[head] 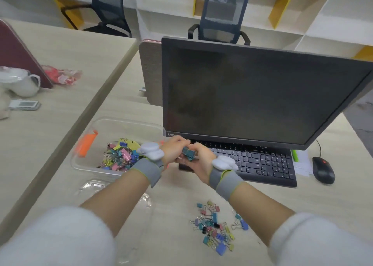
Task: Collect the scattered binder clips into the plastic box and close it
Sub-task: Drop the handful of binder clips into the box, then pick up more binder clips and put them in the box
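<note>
Both hands are meeting at frame centre, left hand (175, 149) and right hand (198, 159) each closing a grip on teal clips (188, 154). The clips are probably light, stiff, springy, and tangle-prone, so pinch their bodies. More clips (217, 226) are lying lower right on the tabletop (323, 201); the box (84, 160) is sitting open, centre left.

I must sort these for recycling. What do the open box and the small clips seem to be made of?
The box looks like clear, glossy plastic: the desk shows through its walls. Its orange latch seems opaque plastic. The scattered binder clips appear to be painted metal bodies in pastel colours with thin, bare wire handles; the blur leaves the finish uncertain. Both hands, left hand and right hand, hold a teal clip.
</note>
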Demonstrator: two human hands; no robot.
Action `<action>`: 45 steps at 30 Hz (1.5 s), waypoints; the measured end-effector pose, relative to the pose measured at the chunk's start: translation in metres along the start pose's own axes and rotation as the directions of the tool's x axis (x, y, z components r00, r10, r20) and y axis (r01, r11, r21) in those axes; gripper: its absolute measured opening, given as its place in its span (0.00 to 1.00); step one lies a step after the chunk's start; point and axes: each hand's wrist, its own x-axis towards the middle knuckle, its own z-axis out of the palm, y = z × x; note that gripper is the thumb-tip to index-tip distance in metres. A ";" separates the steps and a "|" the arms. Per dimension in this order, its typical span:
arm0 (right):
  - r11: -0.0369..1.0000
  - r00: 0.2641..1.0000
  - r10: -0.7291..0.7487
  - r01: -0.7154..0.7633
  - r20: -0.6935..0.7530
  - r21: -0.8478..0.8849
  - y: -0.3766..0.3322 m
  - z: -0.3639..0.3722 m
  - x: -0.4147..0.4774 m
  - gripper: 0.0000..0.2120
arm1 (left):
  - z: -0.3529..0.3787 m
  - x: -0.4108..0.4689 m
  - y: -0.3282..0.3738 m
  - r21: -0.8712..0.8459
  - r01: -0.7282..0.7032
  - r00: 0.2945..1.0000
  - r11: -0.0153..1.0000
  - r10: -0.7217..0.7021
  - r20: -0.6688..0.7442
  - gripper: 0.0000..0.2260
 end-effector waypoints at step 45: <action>0.974 0.997 -0.061 0.069 0.043 -0.215 -0.018 -0.066 0.017 0.19 | -0.013 -0.005 0.019 -0.015 -0.330 0.930 0.944 0.322 -0.176 0.11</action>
